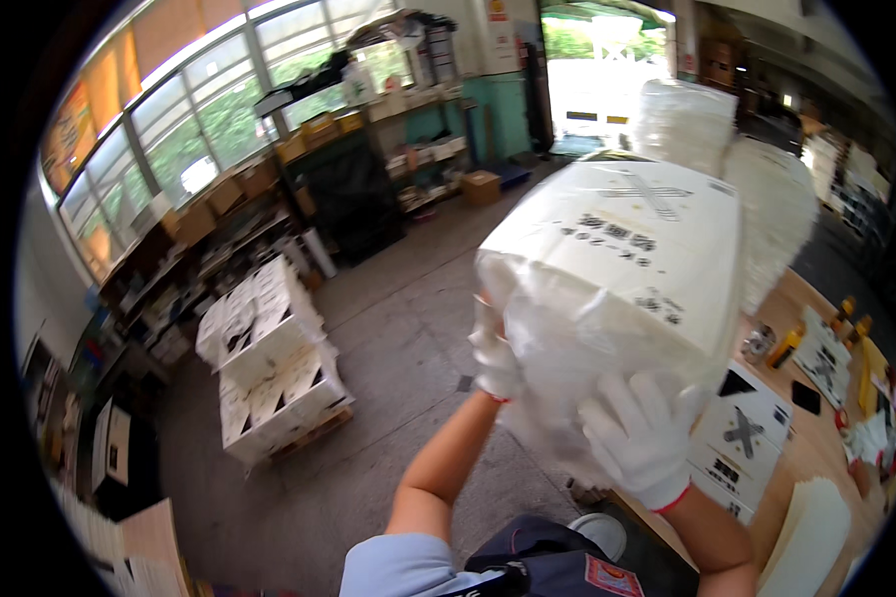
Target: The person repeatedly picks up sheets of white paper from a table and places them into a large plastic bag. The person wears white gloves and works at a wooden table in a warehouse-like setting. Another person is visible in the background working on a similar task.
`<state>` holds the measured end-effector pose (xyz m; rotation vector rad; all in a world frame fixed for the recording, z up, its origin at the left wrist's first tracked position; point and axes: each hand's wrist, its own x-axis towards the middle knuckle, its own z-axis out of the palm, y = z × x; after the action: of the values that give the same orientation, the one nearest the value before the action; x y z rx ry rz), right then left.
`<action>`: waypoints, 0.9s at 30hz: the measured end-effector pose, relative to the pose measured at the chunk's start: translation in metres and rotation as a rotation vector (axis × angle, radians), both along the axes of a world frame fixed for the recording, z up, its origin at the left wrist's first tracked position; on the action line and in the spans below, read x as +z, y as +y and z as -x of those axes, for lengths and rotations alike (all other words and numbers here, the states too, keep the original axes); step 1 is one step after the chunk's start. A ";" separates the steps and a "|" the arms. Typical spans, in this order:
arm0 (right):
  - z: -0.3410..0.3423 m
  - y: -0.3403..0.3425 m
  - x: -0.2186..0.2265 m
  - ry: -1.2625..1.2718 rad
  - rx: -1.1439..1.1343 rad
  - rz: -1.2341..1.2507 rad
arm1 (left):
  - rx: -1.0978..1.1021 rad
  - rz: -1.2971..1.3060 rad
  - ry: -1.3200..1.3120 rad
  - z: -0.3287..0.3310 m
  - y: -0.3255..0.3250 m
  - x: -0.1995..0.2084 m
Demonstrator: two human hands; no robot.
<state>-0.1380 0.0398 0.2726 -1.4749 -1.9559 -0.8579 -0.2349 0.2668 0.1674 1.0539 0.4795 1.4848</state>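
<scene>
In front of me is a large white package (607,239), a block with dark print on top and clear plastic film (558,348) bunched over its near end. My left hand (493,348), in a white knit glove, is closed against the package's left side, its fingertips partly hidden. Against the near end, my right hand (642,433), gloved the same way, holds the package through the loose film with its fingers spaced apart. The package's underside is hidden, so I cannot tell what bears it.
At right, a wooden table (777,289) holds a printed white sheet (742,438), a black phone (806,398) and yellow-capped bottles (786,343). Wrapped stacks (767,209) stand beyond the package. White packs (274,358) sit on a pallet at left; shelves (338,129) line the windows.
</scene>
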 end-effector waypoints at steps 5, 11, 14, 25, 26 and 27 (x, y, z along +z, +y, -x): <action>-0.009 -0.017 -0.239 0.279 -0.135 0.821 | 0.315 -0.290 0.758 0.001 -0.030 -0.195; -0.023 -0.155 -0.301 0.904 -0.286 1.222 | -1.031 -0.081 1.448 0.045 -0.192 -0.285; -0.034 -0.218 -0.311 1.266 -0.405 1.022 | -1.235 -0.771 1.012 0.006 -0.219 -0.282; 0.025 -0.258 -0.279 1.644 -0.741 0.651 | -0.966 -1.008 1.138 -0.177 -0.289 -0.169; 0.027 -0.263 -0.280 1.681 -0.766 0.616 | -0.956 -1.087 1.190 -0.183 -0.296 -0.168; 0.027 -0.269 -0.280 1.714 -0.781 0.586 | -0.933 -1.164 1.245 -0.188 -0.301 -0.168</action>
<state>-0.1649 -0.2293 -0.0078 -2.0894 -0.2566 0.7762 -0.0465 -0.0346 -0.0002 2.6253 -0.1834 -0.0313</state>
